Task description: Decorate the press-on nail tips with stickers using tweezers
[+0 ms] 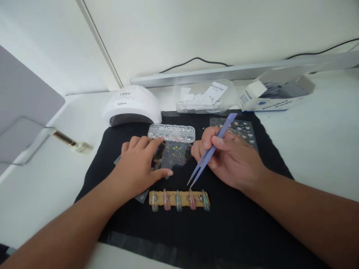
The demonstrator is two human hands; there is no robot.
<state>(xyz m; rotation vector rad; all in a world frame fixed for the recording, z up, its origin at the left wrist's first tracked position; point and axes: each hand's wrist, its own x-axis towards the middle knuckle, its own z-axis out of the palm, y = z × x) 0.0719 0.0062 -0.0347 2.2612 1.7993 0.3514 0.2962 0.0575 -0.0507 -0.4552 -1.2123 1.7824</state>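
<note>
My right hand grips purple tweezers between thumb and fingers. Their two tips are slightly apart and point down, just above the fourth false nail from the left. Several glossy false nails in clear, pink and green lie across a tan strip. My left hand is open, its thumb and fingers spread over nail sticker sheets with small gold designs. Part of those sheets is hidden under the hand. Directly behind them sits a clear compartment case holding tiny decorations.
A white nail lamp stands at the back left. Behind are a clear bin of packets and an open alcohol pad box. Another sticker sheet lies beyond my right hand. A bottle is at left. Black cloth covers the table.
</note>
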